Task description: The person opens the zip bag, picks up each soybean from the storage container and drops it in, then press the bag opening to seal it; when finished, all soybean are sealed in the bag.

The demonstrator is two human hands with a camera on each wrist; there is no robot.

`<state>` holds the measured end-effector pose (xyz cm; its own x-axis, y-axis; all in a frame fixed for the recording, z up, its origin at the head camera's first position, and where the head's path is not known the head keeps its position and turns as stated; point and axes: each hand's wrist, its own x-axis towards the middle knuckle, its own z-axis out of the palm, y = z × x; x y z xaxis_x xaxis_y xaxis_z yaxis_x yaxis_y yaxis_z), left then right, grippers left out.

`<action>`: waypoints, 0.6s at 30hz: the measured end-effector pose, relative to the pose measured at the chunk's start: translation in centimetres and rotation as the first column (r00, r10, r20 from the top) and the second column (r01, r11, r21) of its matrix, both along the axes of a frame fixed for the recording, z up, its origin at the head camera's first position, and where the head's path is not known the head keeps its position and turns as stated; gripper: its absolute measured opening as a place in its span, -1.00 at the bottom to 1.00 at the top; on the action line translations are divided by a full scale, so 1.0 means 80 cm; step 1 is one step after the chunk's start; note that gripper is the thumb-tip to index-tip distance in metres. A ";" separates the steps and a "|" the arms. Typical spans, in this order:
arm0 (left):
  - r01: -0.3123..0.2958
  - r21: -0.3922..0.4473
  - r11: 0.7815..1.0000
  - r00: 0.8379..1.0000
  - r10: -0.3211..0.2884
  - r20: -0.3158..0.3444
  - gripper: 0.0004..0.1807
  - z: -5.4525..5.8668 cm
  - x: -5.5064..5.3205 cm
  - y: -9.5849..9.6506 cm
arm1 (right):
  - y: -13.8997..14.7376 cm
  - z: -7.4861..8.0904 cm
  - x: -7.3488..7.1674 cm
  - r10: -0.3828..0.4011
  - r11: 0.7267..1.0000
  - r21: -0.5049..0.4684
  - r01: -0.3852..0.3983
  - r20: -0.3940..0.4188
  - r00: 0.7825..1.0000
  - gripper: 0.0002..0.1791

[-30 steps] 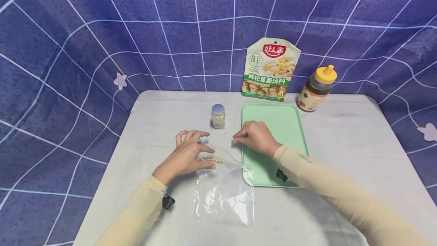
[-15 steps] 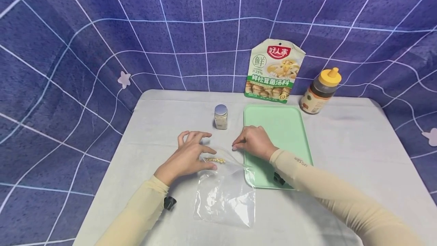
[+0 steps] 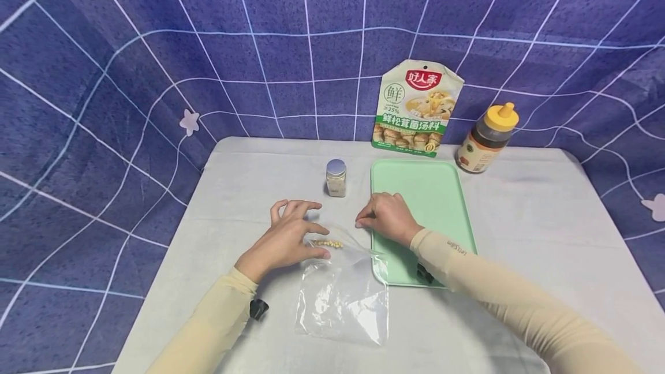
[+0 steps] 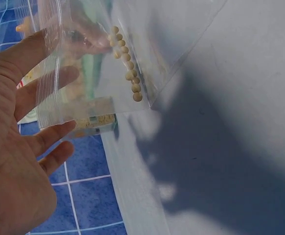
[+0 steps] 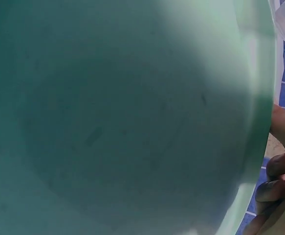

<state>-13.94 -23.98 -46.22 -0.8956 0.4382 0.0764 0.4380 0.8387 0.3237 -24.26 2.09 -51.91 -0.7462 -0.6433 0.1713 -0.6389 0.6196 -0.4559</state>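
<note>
A clear zip-top plastic bag (image 3: 343,299) lies in front of me, its mouth on the far side. Spread fingers of my left hand (image 3: 286,241) touch the bag at its far left corner, thumb and index finger apart. Small round yellow balls like soybeans (image 3: 328,243) sit in a row beside that thumb; in the left wrist view these balls (image 4: 127,63) show through the film. My right hand (image 3: 389,215) is over the left part of a green tray (image 3: 436,183), thumb and fingertips together just beyond the bag's mouth. I cannot tell whether something small is between them.
A small jar with a grey lid (image 3: 336,178) stands beyond the hands. Behind the tray a soup-seasoning pouch (image 3: 415,108) leans on the blue curtain (image 3: 260,62). A yellow-capped squeeze bottle (image 3: 485,140) stands at the back right of the white-covered table (image 3: 540,206).
My right hand has shifted a little toward me and the bag's mouth. The left hand, bag and yellow balls stay as they were; the head view has turned slightly.
</note>
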 end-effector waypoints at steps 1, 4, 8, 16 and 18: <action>-0.001 -0.002 1.000 1.000 0.001 0.002 -0.53 0.000 0.000 0.000 | 0.000 0.000 0.001 -0.002 1.000 -0.005 0.002 -0.005 1.000 -0.93; -0.008 -0.012 1.000 1.000 0.008 0.015 -0.53 -0.002 0.000 0.000 | -0.001 0.002 0.004 0.004 1.000 -0.009 -0.004 -0.015 1.000 -0.93; -0.009 -0.020 1.000 1.000 0.009 0.027 -0.54 -0.002 0.001 0.000 | -0.002 0.003 0.007 0.012 1.000 0.010 -0.011 -0.023 1.000 -0.92; -0.002 -0.008 1.000 1.000 0.002 0.014 -0.54 0.000 0.000 0.002 | 0.000 0.001 0.008 -0.001 1.000 0.024 0.002 -0.042 0.999 -0.94; -0.004 -0.011 1.000 1.000 0.005 0.017 -0.54 0.001 0.000 0.002 | -0.001 0.004 0.010 0.001 1.000 0.012 -0.001 -0.040 0.999 -0.94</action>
